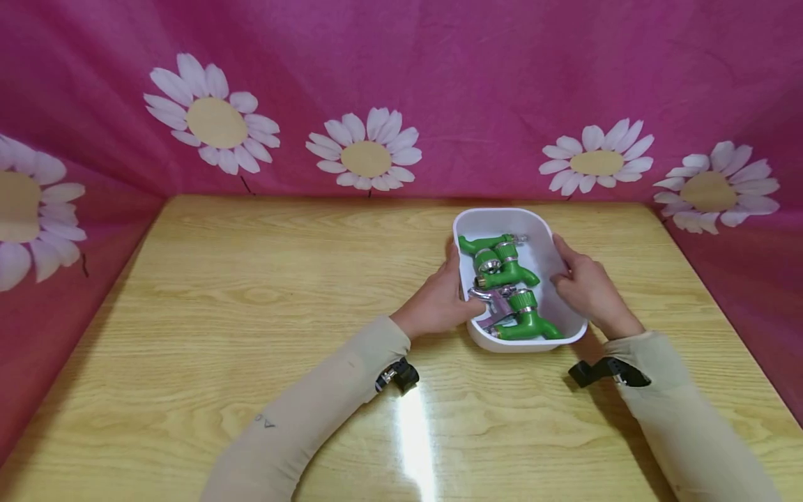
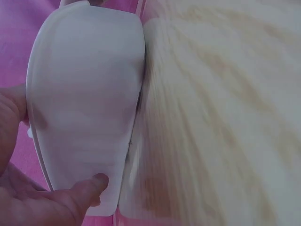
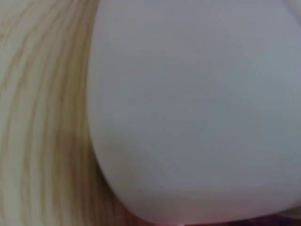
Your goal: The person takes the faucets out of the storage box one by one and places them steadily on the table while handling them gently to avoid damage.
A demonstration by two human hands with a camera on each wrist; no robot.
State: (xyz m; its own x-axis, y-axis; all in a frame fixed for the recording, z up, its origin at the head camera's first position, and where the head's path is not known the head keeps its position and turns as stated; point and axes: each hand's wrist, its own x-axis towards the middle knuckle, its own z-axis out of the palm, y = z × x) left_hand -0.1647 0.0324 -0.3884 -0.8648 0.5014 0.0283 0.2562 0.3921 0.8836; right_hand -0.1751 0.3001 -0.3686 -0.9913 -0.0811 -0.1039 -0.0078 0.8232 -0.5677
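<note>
A white plastic bin (image 1: 561, 317) stands on the right half of the table, held between both hands. My left hand (image 1: 439, 300) grips its left wall, the thumb hooked over the rim and the fingers along the outside. On the opposite side, my right hand (image 1: 590, 289) holds the right wall with its thumb inside. Several green taps lie in the bin, among them an upper tap (image 1: 508, 275) and a front tap (image 1: 527, 324). Beside them is a purple piece (image 1: 498, 307) with shiny metal parts, its kind unclear. The bin's outer wall (image 3: 188, 113) fills most of the right wrist view.
The wood-grain table (image 1: 251, 300) extends far to the left of the bin. A pink cloth (image 1: 477, 97) with white daisies hangs behind the table and along both sides. Black wrist mounts (image 1: 401, 376) sit on both sleeves, close above the tabletop.
</note>
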